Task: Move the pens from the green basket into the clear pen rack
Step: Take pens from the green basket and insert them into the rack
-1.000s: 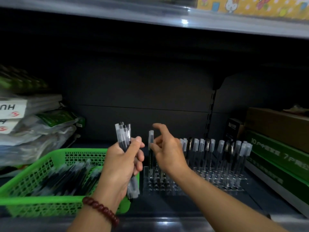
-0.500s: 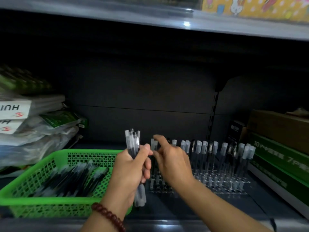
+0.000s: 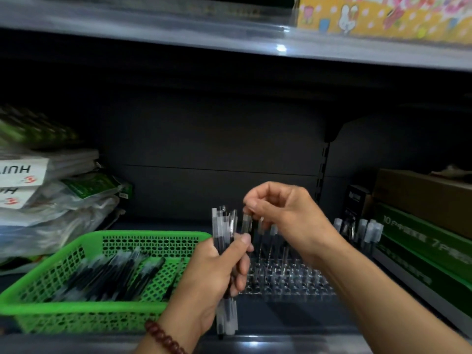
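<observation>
Pens lie in a loose heap in the green basket, which sits just left of the clear rack on the same dark shelf. More pens stand upright with their caps up at the right end of the rack, and a few thin ones stand near its left end. The left hand is in front of the rack's left edge, its fingers and thumb wrapped round a bundle of pens held upright, the caps sticking out above the fist and the tips below it. A string of dark red beads circles that wrist. The right hand hovers above the rack with its fingers curled and its fingertips right at the top of one pen at the rack's left end; blur hides whether they pinch that pen or only touch it. The two hands are close together but do not touch. Right of the rack are stacked green boxes with a brown box on top and a small black box behind. Far left of the rack, past the basket, plastic packets are piled up. Above the rack runs another shelf with a yellow patterned box on it.
</observation>
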